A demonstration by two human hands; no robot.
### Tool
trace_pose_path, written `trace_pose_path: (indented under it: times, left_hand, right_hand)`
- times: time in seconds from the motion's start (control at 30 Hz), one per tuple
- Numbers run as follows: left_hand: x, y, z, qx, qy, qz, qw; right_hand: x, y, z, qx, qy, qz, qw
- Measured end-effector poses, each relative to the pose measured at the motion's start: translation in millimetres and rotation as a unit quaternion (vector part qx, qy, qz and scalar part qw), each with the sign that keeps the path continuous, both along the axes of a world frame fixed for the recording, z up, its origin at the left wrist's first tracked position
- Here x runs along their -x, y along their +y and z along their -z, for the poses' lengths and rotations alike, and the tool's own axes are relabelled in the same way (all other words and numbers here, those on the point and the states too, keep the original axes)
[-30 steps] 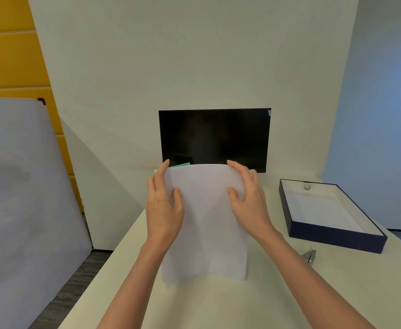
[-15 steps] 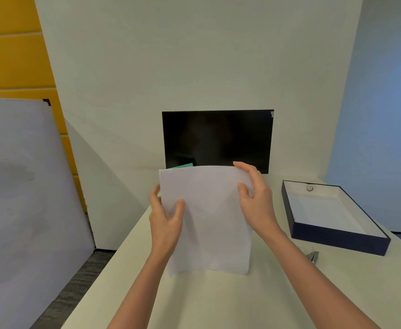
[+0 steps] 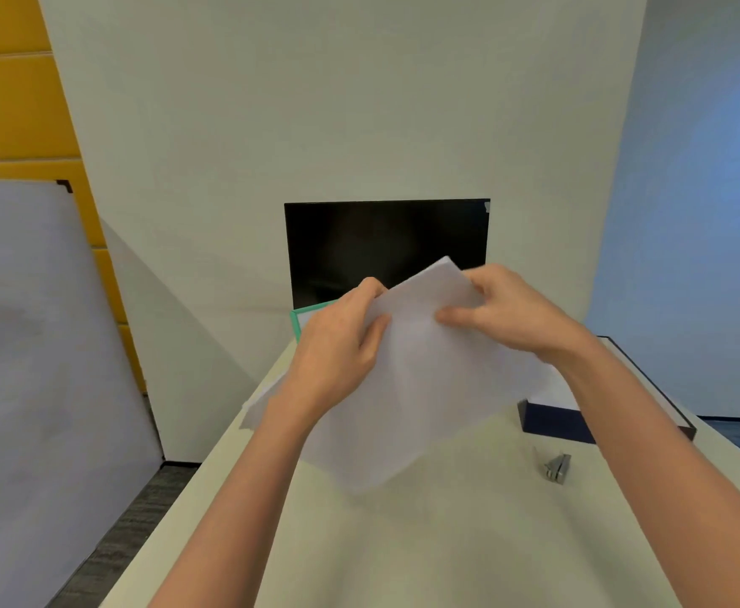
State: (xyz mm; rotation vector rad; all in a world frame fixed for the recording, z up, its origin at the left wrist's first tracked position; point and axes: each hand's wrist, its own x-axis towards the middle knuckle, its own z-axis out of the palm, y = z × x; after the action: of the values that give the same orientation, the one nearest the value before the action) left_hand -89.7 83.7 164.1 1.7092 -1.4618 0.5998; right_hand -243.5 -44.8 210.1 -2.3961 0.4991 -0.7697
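1. Head view, the thing in hand: a white paper (image 3: pixel 412 397) is held up off the table (image 3: pixel 403 541), just below the picture's centre; it is turned like a diamond, with one corner up at 1 o'clock, one out at 8 o'clock, one down at 6 o'clock and one at 4 o'clock behind the right wrist; whether it is a single sheet or several I cannot tell.
2. Head view, left hand (image 3: pixel 337 344): it grasps the paper's upper left edge, at 10 o'clock from the paper's middle; the thumb lies on the near face and the fingers curl over the edge; the paper spreads away from this hand toward 4 o'clock, and its 8 o'clock corner pokes out beside the wrist.
3. Head view, right hand (image 3: pixel 508 313): it pinches the paper just below the top corner, at 1 o'clock from the paper's middle; the thumb presses the near face and the fingers are folded round the edge; the paper hangs from this hand toward 7 o'clock.
4. Head view, surroundings: a dark monitor (image 3: pixel 385 243) stands at 12 o'clock behind the hands; a green-edged thing (image 3: pixel 311 311) shows at 11 o'clock of the left hand; a navy box (image 3: pixel 556 421) sits at 4 o'clock of the paper, partly hidden by the right forearm; a small metal clip (image 3: pixel 554 467) lies on the table at 6 o'clock of that box.
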Motion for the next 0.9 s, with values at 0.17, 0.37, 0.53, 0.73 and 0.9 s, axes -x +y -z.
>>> trace_pose_path:
  times: [0.17,0.37,0.53,0.73,0.9]
  left_hand:
    - [-46,29,28,-0.026,0.090,-0.173,0.980]
    - [-61,56,63,0.118,0.387,0.006,0.915]
    - [-51,53,108,0.104,0.352,0.002,0.930]
    - [-48,48,114,0.121,0.259,-0.034,0.958]
    - [-50,45,124,0.130,0.251,-0.056,0.958]
  right_hand:
    - [23,-28,58,-0.234,-0.134,0.021,0.963]
    - [19,-40,126,-0.353,-0.142,0.033,0.924]
    - [8,-33,167,-0.359,-0.134,0.028,0.923]
    - [0,-25,159,-0.155,-0.211,0.119,0.958]
    - [-4,-25,160,0.004,-0.188,0.108,0.976]
